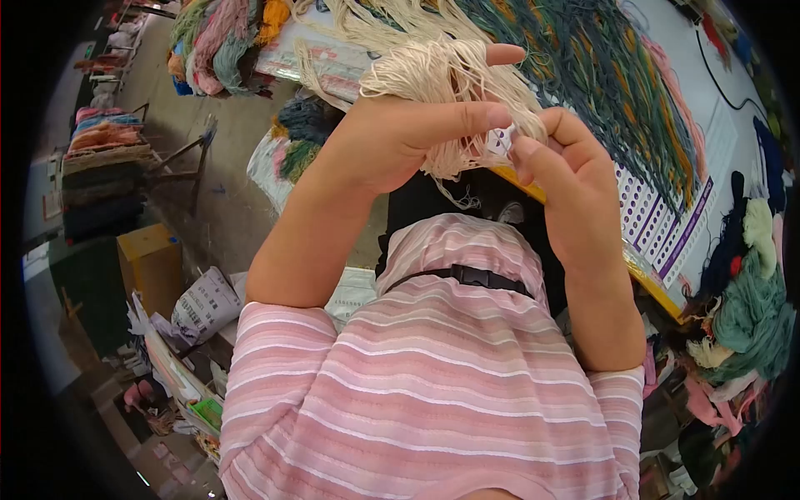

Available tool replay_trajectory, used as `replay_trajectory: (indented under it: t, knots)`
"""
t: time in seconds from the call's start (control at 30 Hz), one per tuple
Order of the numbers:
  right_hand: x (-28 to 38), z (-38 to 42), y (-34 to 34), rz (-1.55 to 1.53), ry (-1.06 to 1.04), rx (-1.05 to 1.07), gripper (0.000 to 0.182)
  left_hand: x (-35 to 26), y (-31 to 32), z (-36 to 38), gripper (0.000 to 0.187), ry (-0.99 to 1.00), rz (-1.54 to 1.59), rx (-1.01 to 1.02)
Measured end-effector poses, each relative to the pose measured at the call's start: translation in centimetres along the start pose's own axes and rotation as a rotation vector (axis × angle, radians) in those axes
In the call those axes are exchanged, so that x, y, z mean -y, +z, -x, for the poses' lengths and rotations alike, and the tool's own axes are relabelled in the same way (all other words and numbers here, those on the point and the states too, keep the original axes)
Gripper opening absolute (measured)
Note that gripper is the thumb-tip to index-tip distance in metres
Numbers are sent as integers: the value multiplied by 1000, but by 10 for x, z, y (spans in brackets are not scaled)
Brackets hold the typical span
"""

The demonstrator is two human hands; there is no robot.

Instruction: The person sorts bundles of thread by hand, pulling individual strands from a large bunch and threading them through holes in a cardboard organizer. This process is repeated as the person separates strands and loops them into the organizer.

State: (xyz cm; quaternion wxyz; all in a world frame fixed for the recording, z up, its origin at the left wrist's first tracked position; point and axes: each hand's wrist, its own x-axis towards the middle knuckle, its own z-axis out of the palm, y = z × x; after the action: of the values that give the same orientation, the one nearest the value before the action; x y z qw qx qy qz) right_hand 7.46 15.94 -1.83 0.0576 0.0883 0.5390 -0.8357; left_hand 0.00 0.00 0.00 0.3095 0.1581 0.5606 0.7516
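Note:
A bundle of cream yarn point(433, 71) is looped over my left hand point(408, 133), above the near edge of the table. The left thumb stretches across the front of the strands, and one fingertip sticks out past the bundle; the other fingers are hidden behind it. My right hand point(575, 162) is closed at the bundle's right side, thumb and fingers pinching some of the strands. Loose ends dangle below the bundle. Farther back, more cream yarn point(375, 23) lies on the table, beside long teal, green and orange yarn strands point(575, 67).
The table point(721, 179) has a yellow front edge and a printed purple-and-white sheet point(658, 221). Colored skeins point(217, 42) hang at the back left, and teal yarn point(754, 308) hangs at the right. A cardboard box point(150, 258) and a white sack point(204, 304) stand at left.

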Motion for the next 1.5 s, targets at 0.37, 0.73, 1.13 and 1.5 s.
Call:
replay_trajectory:
  t: [0.37,0.73,1.13,1.5]
  knots:
    - [-3,-2,-1,428,-98,-35,18,-1,4,1,54,12,-34,-32]
    - [24,31,-123,-653,-249,314,15,-2,-112,56,26,93,63,-91]
    - [113,393,-529,-322,-477,-1063,31,-103,-422,195,17,422,938,-544]
    - [85,135,-249,111,-184,-655,48,38,-105,10,40,5,1318,-24]
